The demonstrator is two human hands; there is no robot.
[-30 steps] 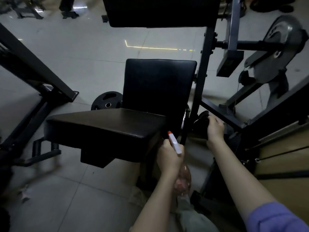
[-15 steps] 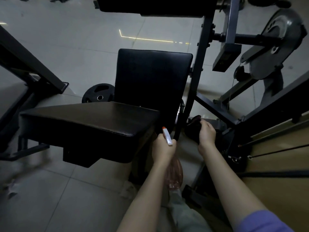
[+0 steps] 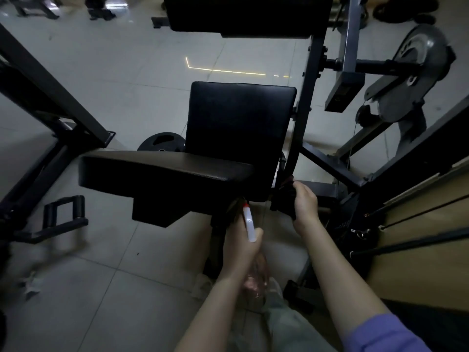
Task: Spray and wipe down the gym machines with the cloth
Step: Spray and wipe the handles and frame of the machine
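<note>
- The dark, bunched cloth (image 3: pixel 283 199) is sitting low against the machine's frame, just under the seat corner. The right hand (image 3: pixel 305 207) is clamping its fingers round it, probably to rub the metal.
- The left hand (image 3: pixel 241 250) is curling its fingers round the clear plastic spray bottle with the white nozzle (image 3: pixel 249 224), aiming it at the same spot.
- The black padded seat (image 3: pixel 165 171) is looming just above both.

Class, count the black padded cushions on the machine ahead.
3: the flat seat pad at centre-left, the upright pad beyond it, and the top pad cut off by the upper edge. Others may be hidden.
</note>
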